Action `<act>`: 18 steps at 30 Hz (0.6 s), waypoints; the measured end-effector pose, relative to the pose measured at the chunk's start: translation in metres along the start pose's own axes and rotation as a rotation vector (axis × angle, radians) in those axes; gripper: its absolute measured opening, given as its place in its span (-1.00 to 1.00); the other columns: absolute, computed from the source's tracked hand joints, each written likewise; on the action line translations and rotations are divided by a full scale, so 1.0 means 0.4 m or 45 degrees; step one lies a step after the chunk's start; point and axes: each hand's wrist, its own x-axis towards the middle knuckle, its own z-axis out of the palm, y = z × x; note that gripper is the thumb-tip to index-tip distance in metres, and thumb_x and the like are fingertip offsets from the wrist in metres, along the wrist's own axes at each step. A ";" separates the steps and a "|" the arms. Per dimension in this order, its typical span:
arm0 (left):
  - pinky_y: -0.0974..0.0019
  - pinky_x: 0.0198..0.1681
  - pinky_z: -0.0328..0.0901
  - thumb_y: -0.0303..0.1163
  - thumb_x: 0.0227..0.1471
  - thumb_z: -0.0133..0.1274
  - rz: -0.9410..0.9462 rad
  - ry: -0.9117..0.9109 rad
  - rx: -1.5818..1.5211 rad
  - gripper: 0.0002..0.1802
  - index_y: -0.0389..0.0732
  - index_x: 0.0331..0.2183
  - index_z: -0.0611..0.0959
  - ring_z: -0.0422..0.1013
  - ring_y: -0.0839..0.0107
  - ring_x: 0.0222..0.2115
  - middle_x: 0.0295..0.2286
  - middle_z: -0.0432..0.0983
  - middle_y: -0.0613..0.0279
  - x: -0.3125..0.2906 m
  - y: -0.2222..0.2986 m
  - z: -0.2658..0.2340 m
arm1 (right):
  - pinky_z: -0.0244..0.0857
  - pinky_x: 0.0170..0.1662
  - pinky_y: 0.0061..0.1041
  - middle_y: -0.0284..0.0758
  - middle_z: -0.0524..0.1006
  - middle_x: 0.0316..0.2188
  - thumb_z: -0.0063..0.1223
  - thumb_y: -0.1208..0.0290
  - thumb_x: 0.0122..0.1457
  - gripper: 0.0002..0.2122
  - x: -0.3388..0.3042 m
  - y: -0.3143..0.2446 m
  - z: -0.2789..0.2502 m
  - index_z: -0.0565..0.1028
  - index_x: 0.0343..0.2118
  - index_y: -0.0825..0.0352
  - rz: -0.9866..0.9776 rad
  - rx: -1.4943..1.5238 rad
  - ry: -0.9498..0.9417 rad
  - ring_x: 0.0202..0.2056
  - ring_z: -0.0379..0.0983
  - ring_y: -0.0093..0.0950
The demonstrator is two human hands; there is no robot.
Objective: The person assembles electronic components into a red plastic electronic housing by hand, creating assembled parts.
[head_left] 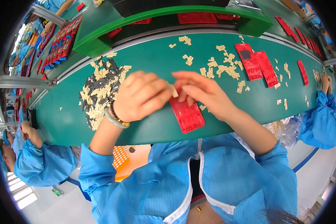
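Note:
A red plastic casing [189, 120] lies on the green table just in front of me, its upper part hidden under my fingers. My left hand [142, 96] is closed, its fingertips pinching a small cream-coloured piece [173, 90] above the casing's upper end. My right hand [205, 91] hovers over the same end, fingers apart, its thumb and fingertips close to that piece. Beside my left wrist spreads a pile of black and cream pieces [99, 89]. Loose cream pieces [227, 71] are scattered beyond my right hand.
Two red casings [255, 63] overlap at the right, with another red part [303, 72] farther right. A green shelf frame [175, 16] spans the back. Red parts [63, 44] fill the far left. Co-workers' sleeves [321, 119] flank me; an orange basket [123, 160] sits below the table edge.

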 end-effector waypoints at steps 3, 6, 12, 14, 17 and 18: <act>0.26 -0.24 0.33 -0.47 -0.28 0.16 0.142 0.080 0.044 -0.66 -0.15 -0.29 0.63 0.42 0.24 -0.25 -0.26 0.48 0.22 0.000 0.024 0.016 | 0.35 -0.18 -0.66 -0.35 0.50 -0.20 0.00 0.52 0.23 -0.70 0.048 -0.008 0.026 0.41 0.04 0.35 0.007 0.226 -0.084 -0.22 0.44 -0.64; 0.26 -0.23 0.35 -0.53 -0.27 0.25 -0.423 0.221 -0.146 -0.60 -0.14 -0.24 0.64 0.43 0.21 -0.24 -0.22 0.47 0.14 -0.015 0.065 0.031 | 0.31 -0.31 -0.67 -0.41 0.57 -0.34 0.13 0.52 0.15 -0.87 0.059 -0.010 0.037 0.55 -0.25 0.39 -0.282 0.123 0.135 -0.38 0.41 -0.71; 0.49 -0.33 0.35 -0.47 0.13 0.09 -1.489 0.437 -1.938 -0.77 -0.35 -0.16 0.57 0.45 0.55 -0.40 -0.34 0.58 0.19 0.007 0.152 0.065 | 0.26 -0.30 -0.61 -0.39 0.59 -0.38 0.21 0.52 0.02 -0.87 0.050 0.000 0.040 0.60 -0.33 0.34 -0.655 -0.489 0.420 -0.36 0.43 -0.59; 0.51 -0.36 0.35 -0.43 0.20 0.00 -1.530 0.460 -2.041 -0.80 -0.36 -0.21 0.59 0.44 0.58 -0.45 -0.42 0.59 0.20 0.010 0.152 0.066 | 0.31 -0.30 -0.53 -0.36 0.54 -0.37 0.23 0.52 -0.04 -0.83 0.050 0.004 0.028 0.60 -0.31 0.32 -0.972 -0.879 0.507 -0.32 0.43 -0.42; 0.52 -0.35 0.35 -0.45 0.20 0.00 -1.538 0.398 -1.896 -0.81 -0.36 -0.22 0.59 0.44 0.58 -0.45 -0.41 0.59 0.20 0.011 0.152 0.062 | 0.34 -0.33 -0.48 -0.36 0.50 -0.39 0.25 0.53 -0.07 -0.80 0.027 -0.005 0.026 0.59 -0.31 0.31 -0.903 -0.958 0.428 -0.34 0.44 -0.41; 0.52 -0.33 0.34 -0.49 0.18 0.02 -1.533 0.335 -1.783 -0.85 -0.34 -0.24 0.60 0.43 0.58 -0.40 -0.38 0.59 0.19 0.022 0.153 0.051 | 0.34 -0.38 -0.46 -0.37 0.47 -0.43 0.26 0.53 -0.09 -0.80 0.028 -0.006 0.020 0.57 -0.34 0.31 -0.971 -1.103 0.414 -0.35 0.44 -0.40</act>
